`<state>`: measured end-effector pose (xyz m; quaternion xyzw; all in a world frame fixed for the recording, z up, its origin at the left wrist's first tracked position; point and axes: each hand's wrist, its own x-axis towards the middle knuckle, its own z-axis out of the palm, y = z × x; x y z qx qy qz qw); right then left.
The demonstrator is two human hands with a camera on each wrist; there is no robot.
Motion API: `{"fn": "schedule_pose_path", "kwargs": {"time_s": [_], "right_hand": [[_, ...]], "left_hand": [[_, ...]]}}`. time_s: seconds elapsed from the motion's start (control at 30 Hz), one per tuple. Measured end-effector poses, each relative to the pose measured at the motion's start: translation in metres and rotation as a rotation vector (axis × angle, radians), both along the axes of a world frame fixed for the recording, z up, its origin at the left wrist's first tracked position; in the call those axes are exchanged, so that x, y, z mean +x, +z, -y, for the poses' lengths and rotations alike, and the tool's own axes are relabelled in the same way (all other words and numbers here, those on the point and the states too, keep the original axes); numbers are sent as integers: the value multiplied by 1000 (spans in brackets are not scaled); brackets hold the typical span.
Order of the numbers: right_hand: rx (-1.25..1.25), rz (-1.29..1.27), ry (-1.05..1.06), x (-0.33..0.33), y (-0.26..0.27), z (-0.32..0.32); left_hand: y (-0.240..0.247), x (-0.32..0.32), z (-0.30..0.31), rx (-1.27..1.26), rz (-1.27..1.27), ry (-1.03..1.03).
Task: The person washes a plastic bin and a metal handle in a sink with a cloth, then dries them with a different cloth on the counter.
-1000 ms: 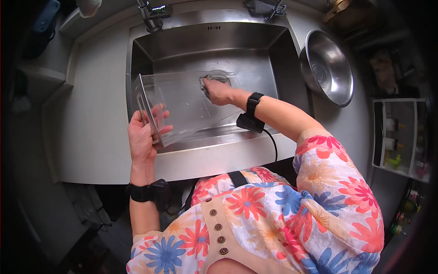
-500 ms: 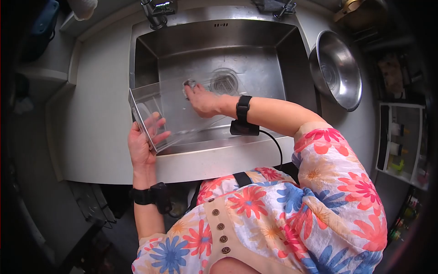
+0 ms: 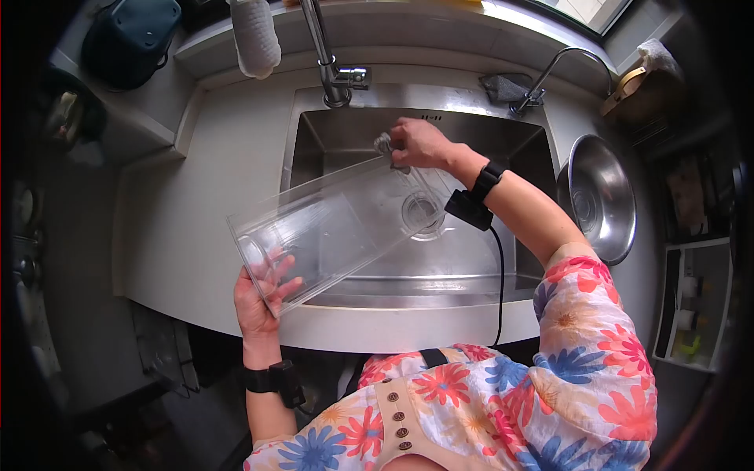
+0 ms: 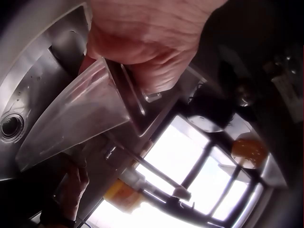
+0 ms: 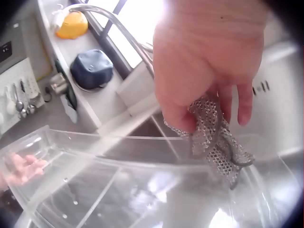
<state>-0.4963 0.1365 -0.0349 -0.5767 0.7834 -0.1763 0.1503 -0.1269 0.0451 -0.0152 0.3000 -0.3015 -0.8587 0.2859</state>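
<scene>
1. Clear plastic bin: held aslant above the sink, its near end over the front edge of the table.
2. Change noted: the grey mesh scrubber is now at the bin's far rim; half a second ago it was over the middle. We judge that attention has moved from the broad panel to the rim or corner.
3. Right hand: reaches across from the right, forearm slanting, wrist bent, palm down. Its grip pinches the scrubber between thumb and fingers; some fingertips hang beside it. How hard it presses, we cannot tell.
4. Left hand: grips the near end wall from below, fingers apart, visible through the plastic.
5. Farther out, we log a metal bowl right of the sink and a faucet behind.
</scene>
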Motion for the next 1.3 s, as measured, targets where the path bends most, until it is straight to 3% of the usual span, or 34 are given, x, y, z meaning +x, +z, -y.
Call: {"fn": "schedule_pose_path", "kwargs": {"time_s": [0.1,0.13,0.23,0.4,0.63,0.73,0.8,0.83,0.97,1.07,1.2,1.3], "right_hand": [[-336,-253,137,3,51,26],[-225,-307,124,5,66,36],[-304,-469,141,2,73,47],[-197,-491,119,-15,59,54],[-104,-364,82,-37,57,32],[-182,-383,17,-18,51,22],[-446,-286,-80,12,42,11],[-431,-263,-50,31,40,7],[-121,43,-203,59,-11,22],[-171,203,-400,66,-63,48],[-157,232,-152,147,-66,70],[-152,128,213,195,-46,68]], "left_hand": [[3,10,6,29,-24,72],[5,13,8,15,-31,77],[4,19,10,-8,-43,85],[-1,21,15,75,-104,85],[-18,17,21,-14,-150,67],[-25,17,25,23,-196,77],[-28,18,25,-3,-196,92],[-30,19,25,1,-199,97],[-36,29,30,34,-185,112],[-39,34,31,20,-172,102],[-47,39,35,10,-140,115],[-57,45,38,-30,-158,88]]}}
